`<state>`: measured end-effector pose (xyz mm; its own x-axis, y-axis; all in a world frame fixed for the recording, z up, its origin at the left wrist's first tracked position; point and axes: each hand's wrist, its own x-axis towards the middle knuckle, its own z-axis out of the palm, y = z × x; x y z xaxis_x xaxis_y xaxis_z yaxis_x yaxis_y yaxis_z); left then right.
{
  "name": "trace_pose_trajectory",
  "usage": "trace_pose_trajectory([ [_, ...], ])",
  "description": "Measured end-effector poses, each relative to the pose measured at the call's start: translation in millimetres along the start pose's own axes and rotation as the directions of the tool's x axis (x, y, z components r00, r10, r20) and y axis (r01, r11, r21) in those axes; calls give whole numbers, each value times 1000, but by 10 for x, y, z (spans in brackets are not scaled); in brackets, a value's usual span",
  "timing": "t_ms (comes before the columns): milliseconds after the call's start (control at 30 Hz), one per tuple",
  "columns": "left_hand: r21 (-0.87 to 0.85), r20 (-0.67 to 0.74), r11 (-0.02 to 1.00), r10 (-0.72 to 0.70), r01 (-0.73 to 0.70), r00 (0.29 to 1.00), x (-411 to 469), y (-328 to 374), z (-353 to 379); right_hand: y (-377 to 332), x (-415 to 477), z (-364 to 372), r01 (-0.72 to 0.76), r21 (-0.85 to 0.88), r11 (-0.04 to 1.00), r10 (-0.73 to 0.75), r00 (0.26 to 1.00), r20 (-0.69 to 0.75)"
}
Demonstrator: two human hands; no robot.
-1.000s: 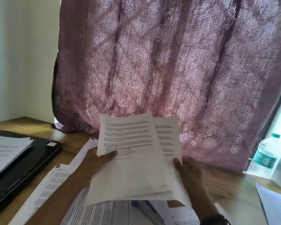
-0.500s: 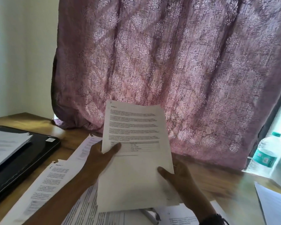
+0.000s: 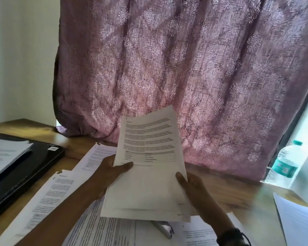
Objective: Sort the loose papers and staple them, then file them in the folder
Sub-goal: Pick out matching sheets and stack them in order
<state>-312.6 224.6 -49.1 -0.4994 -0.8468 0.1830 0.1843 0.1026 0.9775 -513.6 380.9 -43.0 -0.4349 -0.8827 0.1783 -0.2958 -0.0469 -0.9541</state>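
Fanned apart a second earlier, the sheaf of papers (image 3: 146,181) had closed into one stack and leaned its top edge to the right as I sorted at the desk (image 3: 238,197). My left hand (image 3: 112,172) gripped its left edge, thumb laid across the printed face, fingers hidden behind. My right hand (image 3: 190,185) held the lower right edge the same way.

The lower edges sat stepped, so I judged the stack wanted a light grip and a tap on the wood to square it before stapling. Just below the sheaf lay what looked like the stapler (image 3: 164,229), half covered. Loose papers (image 3: 57,194) spread left of and beneath the sheaf. Farther left sat a glossy black case (image 3: 37,162), perhaps the folder, bearing more sheets (image 3: 5,155). Behind the sheaf hung a mauve curtain (image 3: 185,68). Well to its right stood a water bottle (image 3: 284,164).
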Motion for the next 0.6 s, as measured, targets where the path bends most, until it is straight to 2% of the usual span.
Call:
trace_pose_trajectory([
  [100, 18, -34, 999, 34, -34, 999, 2, 25, -58, -184, 32, -254, 44, -48, 998, -51, 987, -154],
  [167, 32, -26, 998, 61, -60, 998, -6, 32, -87, -317, -21, -562, 49, -222, 974, -105, 963, -247],
  [233, 19, -27, 998, 56, -55, 998, 1, 31, -86, -422, -141, -836, -31, -442, 897, -77, 972, -224],
  [267, 18, -22, 999, 44, -44, 999, 2, 34, -67, -433, -198, -960, -84, -572, 816, -13, 987, -163],
  [333, 7, 1, 1000, 16, -16, 1000, -3, 22, -20, -437, -338, -1146, -157, -813, 560, 238, 971, -24],
  [400, 8, 25, 1000, -10, 10, 1000, -14, 18, 0, -422, -461, -1223, -202, -915, 348, 530, 848, 14],
  [433, 13, 35, 1000, -23, 23, 999, -14, 15, -8, -379, -504, -1233, -234, -926, 296, 618, 786, 0],
  [467, 18, 41, 999, -31, 31, 999, -19, 18, -18, -313, -531, -1232, -263, -926, 269, 656, 755, -24],
  [500, 24, 40, 999, -41, 40, 998, -14, 17, -32, -226, -539, -1214, -283, -920, 270, 644, 764, -46],
  [533, 28, 35, 998, -50, 49, 998, -9, 18, -43, -129, -537, -1185, -299, -909, 291, 582, 809, -80],
  [600, 22, 21, 998, -60, 60, 998, 2, 10, -59, 86, -475, -1185, -324, -872, 366, 337, 920, -201],
])
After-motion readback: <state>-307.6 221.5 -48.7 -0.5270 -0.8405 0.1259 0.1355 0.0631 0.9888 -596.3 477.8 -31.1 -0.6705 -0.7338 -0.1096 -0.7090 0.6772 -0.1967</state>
